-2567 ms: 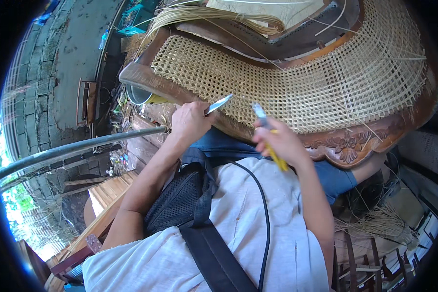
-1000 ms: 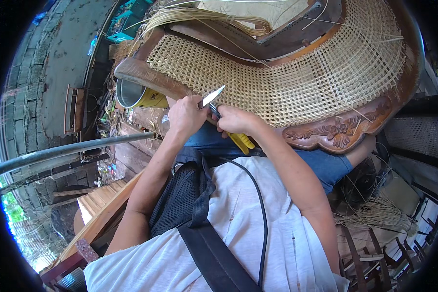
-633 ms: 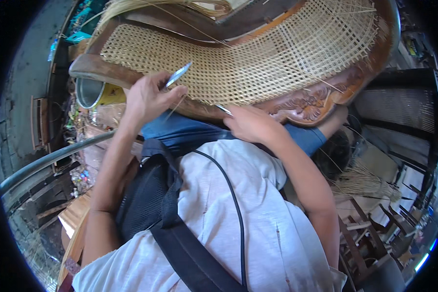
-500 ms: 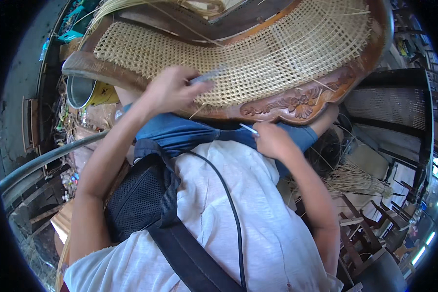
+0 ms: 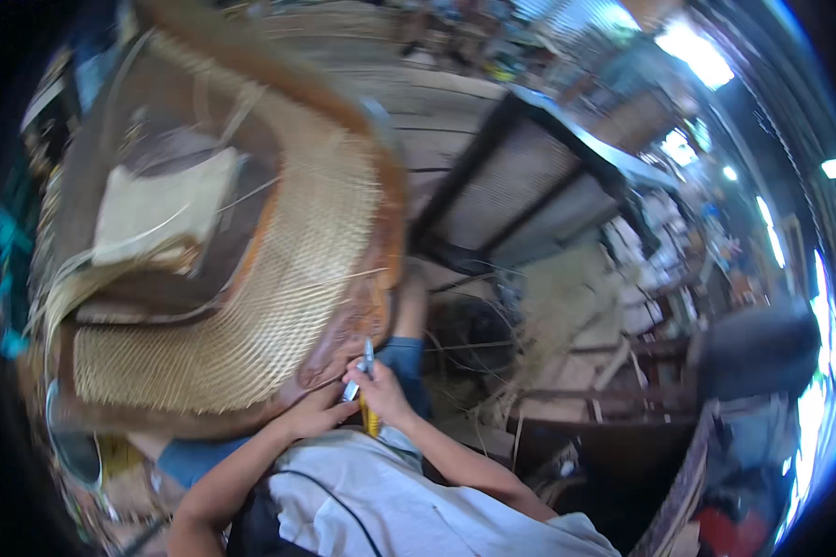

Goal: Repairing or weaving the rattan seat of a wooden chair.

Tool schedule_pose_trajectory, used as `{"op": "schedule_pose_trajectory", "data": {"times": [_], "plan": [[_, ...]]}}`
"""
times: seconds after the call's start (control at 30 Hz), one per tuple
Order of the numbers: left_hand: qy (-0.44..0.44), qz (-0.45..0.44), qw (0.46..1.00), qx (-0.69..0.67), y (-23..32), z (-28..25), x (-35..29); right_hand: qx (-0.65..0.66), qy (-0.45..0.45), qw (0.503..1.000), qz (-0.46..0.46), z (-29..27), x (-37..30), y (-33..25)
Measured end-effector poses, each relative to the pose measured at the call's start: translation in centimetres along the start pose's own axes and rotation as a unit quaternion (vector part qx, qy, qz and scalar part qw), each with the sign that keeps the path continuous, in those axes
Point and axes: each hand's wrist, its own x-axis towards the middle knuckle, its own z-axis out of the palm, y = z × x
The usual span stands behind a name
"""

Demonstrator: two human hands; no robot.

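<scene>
A carved brown wooden chair frame [image 5: 376, 232] with woven cane [image 5: 293, 241] lies across my lap, tilted toward the left. By its carved near edge, my two hands are close together. My right hand [image 5: 385, 395] is closed round a tool with a pointed metal tip [image 5: 369, 350] and a yellow part [image 5: 372, 423] below the fist. My left hand [image 5: 314, 417] is just beside it, its fingers at a short silver metal tool [image 5: 351, 388]. Blur hides how the fingers hold it and the tool's exact kind.
Loose cane strands [image 5: 111, 283] and a pale cane sheet [image 5: 163, 209] are at the frame's left. A dark-framed cane panel [image 5: 529, 186] leans on the right, with wooden furniture pieces [image 5: 622, 395] nearer. A metal bucket [image 5: 74, 436] stands at lower left.
The view has swung to the right, so the chair frame appears further left. My left hand has come off the cane and joined my right hand by the carved edge.
</scene>
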Motion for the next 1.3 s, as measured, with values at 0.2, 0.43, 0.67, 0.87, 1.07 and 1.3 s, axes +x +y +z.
{"op": "schedule_pose_trajectory", "data": {"times": [0.2,0.43,0.67,0.87,1.07,1.3], "plan": [[-0.009,-0.103,0.932,0.348,-10.8,-2.9,-0.8,0.181,-0.082,0.977,0.073,-4.0,-0.4,-0.7],[-0.403,-0.076,0.847,0.338,-19.0,-7.4,0.9,0.183,-0.104,0.975,0.064,-3.1,-0.8,-0.2],[-0.273,-0.119,0.91,0.287,-12.2,-5.3,-1.1,0.115,-0.13,0.983,0.067,-3.7,-0.9,-1.1],[-0.129,-0.165,0.961,0.179,-28.5,-5.5,-1.0,-0.099,-0.253,0.962,-0.022,-4.9,-0.7,-2.2],[-0.224,-0.117,0.953,0.169,-18.2,-6.5,-2.3,-0.375,-0.364,0.852,-0.038,-4.1,-5.0,-5.4],[-0.199,-0.178,0.939,0.218,-12.3,-5.1,-1.5,-0.406,-0.359,0.839,-0.05,-3.1,-5.5,-4.7]]}}
